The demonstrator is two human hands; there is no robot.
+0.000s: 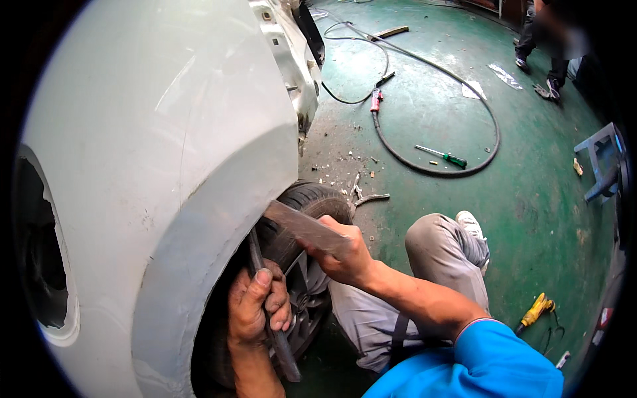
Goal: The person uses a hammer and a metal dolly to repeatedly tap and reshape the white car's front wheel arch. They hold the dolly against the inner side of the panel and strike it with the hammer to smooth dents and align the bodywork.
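My left hand [259,302] is closed around a long dark metal bar [283,351]. The bar's upper end reaches up to the inner edge of the wheel arch on a white car panel [126,152]. In my right hand [345,255] is a flat grey metal bar [302,225], its far end against or very near the lip of the arch. A band of bare grey [166,298] follows the arch. Behind both hands stands the wheel, with a black tyre [325,199] and a grey rim [308,288].
A black cable [494,126] with a red-handled torch [376,101] loops over the green floor. A green-handled screwdriver [454,160], a yellow power tool [536,310] and a blue stool [597,159] are to the right. Debris [361,192] lies beyond the tyre. Another person [541,46] stands far right.
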